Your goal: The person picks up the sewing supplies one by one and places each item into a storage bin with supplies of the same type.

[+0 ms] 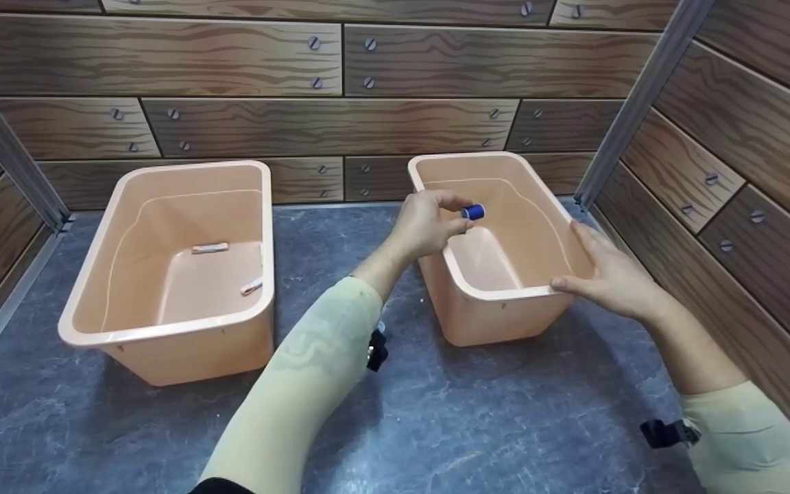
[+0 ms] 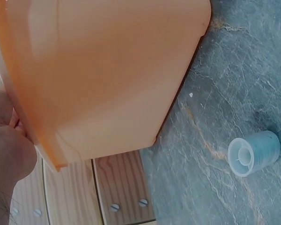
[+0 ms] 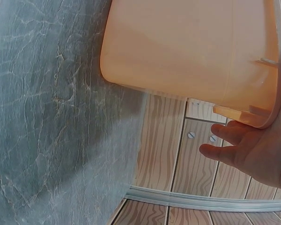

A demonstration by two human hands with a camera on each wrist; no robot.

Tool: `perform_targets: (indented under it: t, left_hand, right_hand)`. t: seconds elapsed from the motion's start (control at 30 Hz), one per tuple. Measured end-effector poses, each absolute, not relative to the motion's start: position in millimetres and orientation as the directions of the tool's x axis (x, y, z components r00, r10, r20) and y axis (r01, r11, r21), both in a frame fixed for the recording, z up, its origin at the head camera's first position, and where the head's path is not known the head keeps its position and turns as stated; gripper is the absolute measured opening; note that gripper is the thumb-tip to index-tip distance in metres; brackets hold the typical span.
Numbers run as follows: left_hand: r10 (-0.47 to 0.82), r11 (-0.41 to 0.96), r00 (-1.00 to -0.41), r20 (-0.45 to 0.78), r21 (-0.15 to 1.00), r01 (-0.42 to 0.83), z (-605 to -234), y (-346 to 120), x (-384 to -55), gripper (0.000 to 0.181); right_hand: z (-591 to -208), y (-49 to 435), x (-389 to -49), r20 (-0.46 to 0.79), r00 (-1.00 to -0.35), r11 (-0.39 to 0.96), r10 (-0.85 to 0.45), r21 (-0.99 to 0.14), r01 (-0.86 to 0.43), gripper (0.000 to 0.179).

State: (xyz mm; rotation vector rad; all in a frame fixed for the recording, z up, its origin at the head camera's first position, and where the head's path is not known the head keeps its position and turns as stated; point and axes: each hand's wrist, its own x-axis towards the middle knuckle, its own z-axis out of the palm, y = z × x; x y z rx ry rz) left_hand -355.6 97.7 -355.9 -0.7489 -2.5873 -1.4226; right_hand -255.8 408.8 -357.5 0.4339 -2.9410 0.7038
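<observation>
My left hand pinches a small blue spool between thumb and fingers, over the opening of the right peach bin. The right hand rests at that bin's right near corner, thumb on the front rim and fingers along the right side. In the right wrist view, straight fingers of this hand stick out beside the bin's outer wall. A pale blue, translucent spool lies on its side on the table; my left forearm mostly hides it in the head view.
On the left stands a second peach bin with two small white-and-orange pieces inside, one by the back and one near the right wall. Wood-patterned panels enclose the grey-blue marbled table.
</observation>
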Motion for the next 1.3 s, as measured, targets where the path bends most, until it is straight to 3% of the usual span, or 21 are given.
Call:
perform_targets:
  t: [0.27, 0.63, 1.07, 1.3]
  left_hand:
    - [0.397, 0.441, -0.846, 0.355, 0.735, 0.515, -357.4, 97.1, -355.7, 0.034]
    - [0.380, 0.416, -0.866, 0.326, 0.776, 0.474, -358.6, 95.6, -354.3, 0.035]
    - [0.328, 0.232, -0.884, 0.333, 0.879, 0.417, -352.5, 88.1, -351.5, 0.032]
    - [0.328, 0.227, -0.878, 0.348, 0.873, 0.431, -346.3, 85.7, -343.7, 0.033]
  right_hand:
    - [-357.7, 410.3, -255.6, 0.148, -0.956, 0.853, -0.252, -0.433, -0.291, 0.112]
    - [-358.8, 409.0, -255.1, 0.139, -0.957, 0.854, -0.254, -0.431, -0.289, 0.111]
    - [-357.3, 406.4, -256.9, 0.143, -0.954, 0.856, -0.262, -0.423, -0.298, 0.111]
    - [-356.3, 409.3, -255.9, 0.146, -0.954, 0.856, -0.262, -0.421, -0.299, 0.111]
